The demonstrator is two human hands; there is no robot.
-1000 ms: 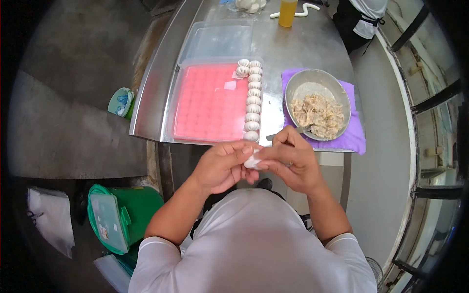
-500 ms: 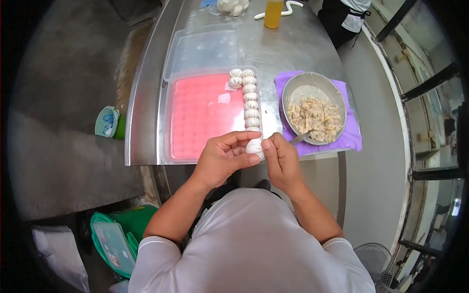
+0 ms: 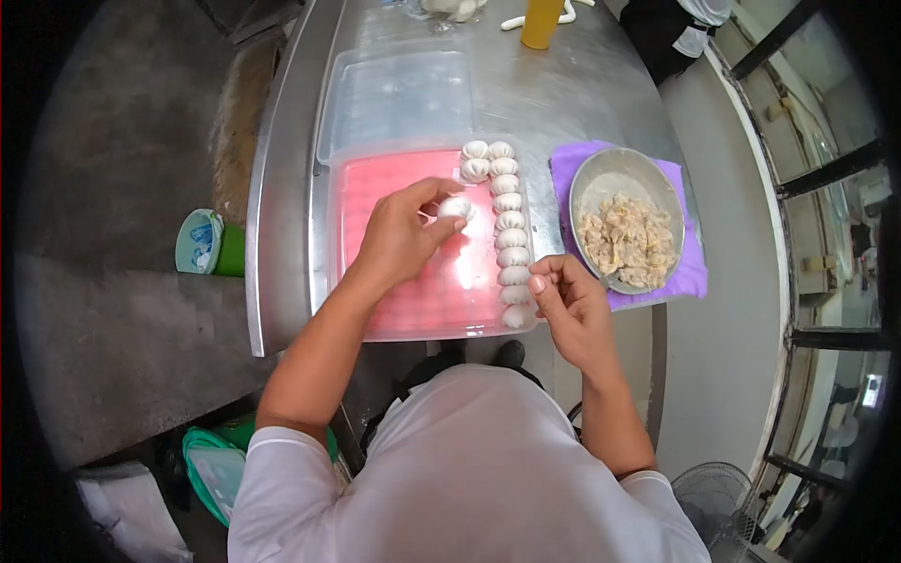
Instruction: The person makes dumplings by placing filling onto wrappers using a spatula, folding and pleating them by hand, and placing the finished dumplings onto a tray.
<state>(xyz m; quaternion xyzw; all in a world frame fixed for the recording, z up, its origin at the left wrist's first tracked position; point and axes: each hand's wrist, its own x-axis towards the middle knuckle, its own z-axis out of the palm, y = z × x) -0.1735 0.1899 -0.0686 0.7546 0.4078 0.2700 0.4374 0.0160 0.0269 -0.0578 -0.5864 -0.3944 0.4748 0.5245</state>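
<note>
Between thumb and fingers of the left grip (image 3: 399, 235): one pleated bun (image 3: 456, 208), pinched, over the pink-lined tray (image 3: 404, 291). Just beyond that grip, slightly right: a pair of buns (image 3: 475, 170). To its right: a column of buns (image 3: 510, 220) along the tray edge. Just beside the column, right grip (image 3: 580, 314), thumb and fingertips close together; contents impossible to tell. Ahead and right of it: metal bowl (image 3: 610, 178) of chunky filling (image 3: 624, 239), on purple cloth (image 3: 692, 258), on the bench (image 3: 582, 94).

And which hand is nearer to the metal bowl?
The right hand: just lower left of the metal bowl. The left hand is farther left, holding a dumpling above the pink tray.
</note>
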